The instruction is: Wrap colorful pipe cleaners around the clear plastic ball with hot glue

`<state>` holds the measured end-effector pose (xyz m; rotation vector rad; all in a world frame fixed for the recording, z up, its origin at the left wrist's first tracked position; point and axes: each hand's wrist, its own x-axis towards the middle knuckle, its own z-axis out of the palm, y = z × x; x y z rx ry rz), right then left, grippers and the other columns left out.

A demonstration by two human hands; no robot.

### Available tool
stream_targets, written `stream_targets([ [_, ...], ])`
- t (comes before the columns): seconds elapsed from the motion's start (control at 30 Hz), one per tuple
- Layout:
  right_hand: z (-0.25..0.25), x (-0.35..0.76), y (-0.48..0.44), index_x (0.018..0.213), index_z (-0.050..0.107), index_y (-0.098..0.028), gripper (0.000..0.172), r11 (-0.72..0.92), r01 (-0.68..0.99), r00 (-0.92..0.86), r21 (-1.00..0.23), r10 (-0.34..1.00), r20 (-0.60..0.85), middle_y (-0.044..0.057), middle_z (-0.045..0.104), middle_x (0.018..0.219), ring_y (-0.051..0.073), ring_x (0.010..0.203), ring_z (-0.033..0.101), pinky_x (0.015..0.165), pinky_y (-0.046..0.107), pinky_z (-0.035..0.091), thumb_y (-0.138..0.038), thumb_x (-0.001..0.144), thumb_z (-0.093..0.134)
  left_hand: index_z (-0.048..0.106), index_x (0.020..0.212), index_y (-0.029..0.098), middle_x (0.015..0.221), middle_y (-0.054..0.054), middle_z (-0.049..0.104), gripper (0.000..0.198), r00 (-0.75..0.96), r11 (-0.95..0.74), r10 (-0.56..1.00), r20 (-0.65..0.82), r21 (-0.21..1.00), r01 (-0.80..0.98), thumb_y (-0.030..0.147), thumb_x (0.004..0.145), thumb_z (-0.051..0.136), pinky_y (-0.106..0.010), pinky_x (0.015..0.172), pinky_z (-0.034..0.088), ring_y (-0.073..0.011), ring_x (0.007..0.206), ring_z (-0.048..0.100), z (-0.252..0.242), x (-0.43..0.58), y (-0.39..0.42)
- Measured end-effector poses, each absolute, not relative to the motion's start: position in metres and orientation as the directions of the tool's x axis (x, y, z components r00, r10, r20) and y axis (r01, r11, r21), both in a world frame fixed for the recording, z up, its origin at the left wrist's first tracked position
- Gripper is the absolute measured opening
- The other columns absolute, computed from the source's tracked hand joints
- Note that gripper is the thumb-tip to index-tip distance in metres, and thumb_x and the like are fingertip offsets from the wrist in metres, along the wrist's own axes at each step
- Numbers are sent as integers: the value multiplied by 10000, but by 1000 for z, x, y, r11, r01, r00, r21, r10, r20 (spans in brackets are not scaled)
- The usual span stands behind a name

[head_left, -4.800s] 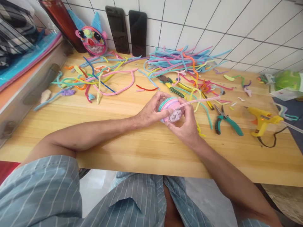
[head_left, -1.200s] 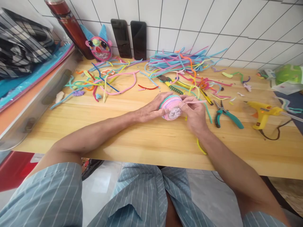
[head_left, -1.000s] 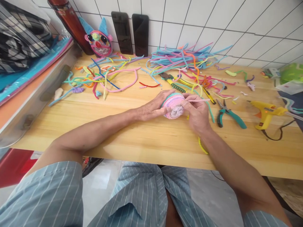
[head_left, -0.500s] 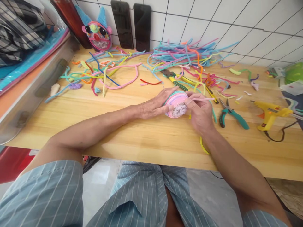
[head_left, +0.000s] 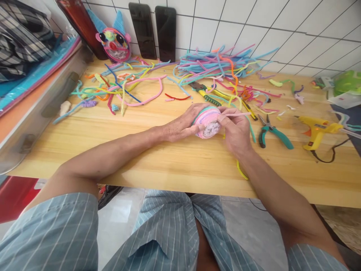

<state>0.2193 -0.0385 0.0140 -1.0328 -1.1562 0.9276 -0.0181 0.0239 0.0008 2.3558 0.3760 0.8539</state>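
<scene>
A round ball wound with pink, lilac and teal pipe cleaners (head_left: 209,116) is between my two hands, its pale greyish end facing me. My left hand (head_left: 183,126) grips it from the left, thumb across the near side. Pinched around its right side are the fingers of my right hand (head_left: 237,133), with a pink pipe cleaner (head_left: 243,114) sticking out to the right between thumb and fingers. Whether that strand is joined to the ball is hidden by the fingers. Cutters with yellow and green handles (head_left: 208,96) lie just behind the ball.
Teal-handled pliers (head_left: 276,133) and a yellow glue gun (head_left: 318,130) lie to the right. Behind is a heap of pipe cleaners (head_left: 208,66), with more scattered at left. A pipe-cleaner figure (head_left: 115,47) and two phones (head_left: 166,34) stand along the tiled wall. A clear bin (head_left: 36,120) borders the left.
The whole view has shifted slightly, so things on the table appear a little further left. Both hands keep their hold on the ball, and the pink strand still points right.
</scene>
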Motion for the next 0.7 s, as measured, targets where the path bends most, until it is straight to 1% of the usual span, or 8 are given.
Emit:
stream_targets([
  [0.07,14,220,-38,874,747,-279,317,284,-27,158,-958,948,277,30,803,1143,240,1099,747,988,428,650,-493,787,964,318,1778,168,1790,-247,451,839,748,-772,459,479,632,69,679,1136,490,-614,1436,337,-396,1698,424,1,-18,24],
  [0.13,13,221,-38,954,757,-292,355,308,0,138,-951,942,305,35,799,1168,255,1134,751,1042,464,650,-561,818,944,320,1776,161,1795,-248,448,829,738,-765,472,481,640,73,669,1142,481,-611,1435,338,-396,1692,435,1,-18,24],
  [0.23,9,222,-44,1180,734,-341,498,333,89,78,-939,937,340,43,774,1310,285,1242,741,1131,534,636,-639,830,924,329,1765,149,1790,-245,457,809,725,-762,484,490,644,73,660,1152,458,-596,1432,348,-383,1674,462,1,-17,24],
  [0.33,2,220,-52,1417,621,-395,710,367,213,2,-906,927,376,64,672,1536,323,1426,670,1246,610,572,-619,817,929,341,1753,120,1777,-253,472,813,721,-758,488,491,648,72,659,1155,451,-569,1434,353,-373,1669,470,0,-16,24],
  [0.4,-2,218,-56,1524,537,-383,830,399,312,-35,-862,912,410,89,594,1634,348,1526,602,1308,633,513,-572,815,926,331,1761,125,1788,-251,459,828,719,-755,492,491,652,71,673,1151,447,-578,1439,340,-380,1681,454,0,-16,24],
  [0.43,-4,217,-58,1553,509,-361,865,411,362,-47,-837,905,424,104,568,1660,356,1557,575,1327,632,492,-551,816,921,323,1767,134,1797,-247,450,836,719,-753,494,488,654,73,681,1147,446,-586,1441,332,-384,1687,444,-1,-16,24],
  [0.53,-6,214,-59,1570,475,-300,869,421,460,-62,-782,893,445,144,543,1682,358,1589,543,1347,611,467,-505,839,897,312,1781,155,1805,-237,445,849,723,-741,505,472,666,83,694,1139,445,-594,1444,325,-392,1692,434,-1,-15,24],
  [0.7,-3,210,-59,1550,487,-284,819,421,455,-47,-785,891,451,153,554,1663,343,1558,562,1337,586,474,-442,850,881,307,1784,140,1794,-252,453,883,730,-743,501,465,663,88,718,1131,445,-582,1442,342,-388,1683,447,-1,-15,25],
])
